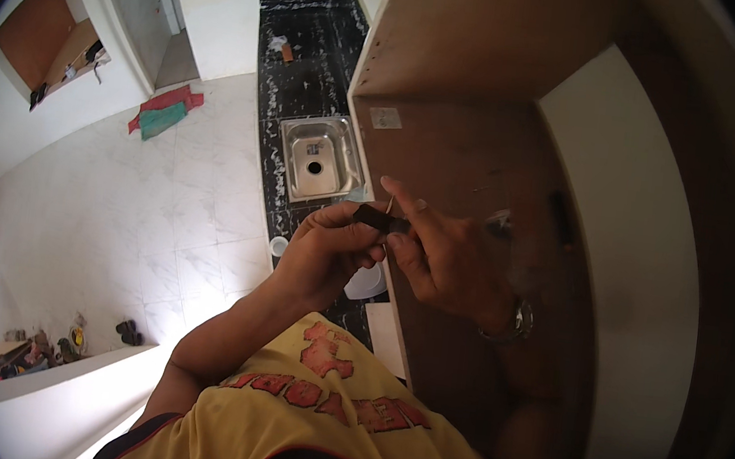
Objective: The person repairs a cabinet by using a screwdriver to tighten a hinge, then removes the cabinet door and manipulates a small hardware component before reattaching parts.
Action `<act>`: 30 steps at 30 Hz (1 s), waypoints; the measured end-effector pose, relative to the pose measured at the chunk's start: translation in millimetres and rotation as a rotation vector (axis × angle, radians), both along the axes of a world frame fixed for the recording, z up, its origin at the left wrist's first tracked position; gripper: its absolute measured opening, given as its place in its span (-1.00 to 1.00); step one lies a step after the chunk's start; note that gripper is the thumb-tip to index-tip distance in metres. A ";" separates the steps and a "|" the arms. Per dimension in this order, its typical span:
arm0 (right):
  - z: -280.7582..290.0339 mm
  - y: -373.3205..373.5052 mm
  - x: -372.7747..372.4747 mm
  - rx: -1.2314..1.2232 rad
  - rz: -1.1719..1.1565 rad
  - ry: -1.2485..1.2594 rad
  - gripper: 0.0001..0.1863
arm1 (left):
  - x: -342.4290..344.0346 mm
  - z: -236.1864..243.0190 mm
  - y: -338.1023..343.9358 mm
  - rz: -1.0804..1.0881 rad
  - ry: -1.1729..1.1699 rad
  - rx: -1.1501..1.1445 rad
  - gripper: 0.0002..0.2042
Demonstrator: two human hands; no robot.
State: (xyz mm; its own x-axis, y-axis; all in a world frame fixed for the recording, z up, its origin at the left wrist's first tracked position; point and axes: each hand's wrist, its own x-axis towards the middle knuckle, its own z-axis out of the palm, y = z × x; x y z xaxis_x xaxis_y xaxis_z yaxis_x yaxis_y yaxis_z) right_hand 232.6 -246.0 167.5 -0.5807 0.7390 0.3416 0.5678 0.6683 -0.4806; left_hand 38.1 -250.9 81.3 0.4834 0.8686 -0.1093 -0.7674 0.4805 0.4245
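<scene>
together, two hands (322,252) pinch one small black piece (372,218) near one steel sink (294,141)

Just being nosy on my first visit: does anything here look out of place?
Mildly, yes: a red cloth and a green cloth lie rumpled and overlapping on the floor near the doorway, looking dropped rather than laid out. An orange-brown item also sits loose on the black counter beyond the sink. I see no spill.

Recorded black on held piece (371,217), silver on wristwatch (523,320), yellow with red lettering and dark trim on shirt (289,438). Noted white veining over black bench (311,87), silver-grey on sink (329,182), grey-veined white on floor tiles (201,174), red cloth (185,97), green cloth (162,122).
</scene>
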 end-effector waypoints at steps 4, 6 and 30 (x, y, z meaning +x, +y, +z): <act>0.4 8.5 30.3 0.123 -0.057 -0.046 -0.45 | 23.4 10.5 10.5 -0.054 0.030 0.052 -0.87; 2.1 15.4 41.7 0.107 -0.210 0.040 -0.46 | 31.5 18.5 7.6 -0.072 0.064 0.078 -0.87; 20.7 6.6 35.3 -0.034 -0.134 0.039 -0.49 | 43.9 20.1 31.0 -0.064 0.008 0.065 -0.86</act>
State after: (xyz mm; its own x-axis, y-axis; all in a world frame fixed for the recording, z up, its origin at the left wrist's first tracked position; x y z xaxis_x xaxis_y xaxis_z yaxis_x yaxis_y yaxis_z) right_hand 268.0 -239.4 188.2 -0.4628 0.8206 0.3354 0.6313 0.5706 -0.5252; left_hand 81.9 -219.9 101.4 0.5377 0.8412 -0.0573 -0.7325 0.4997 0.4624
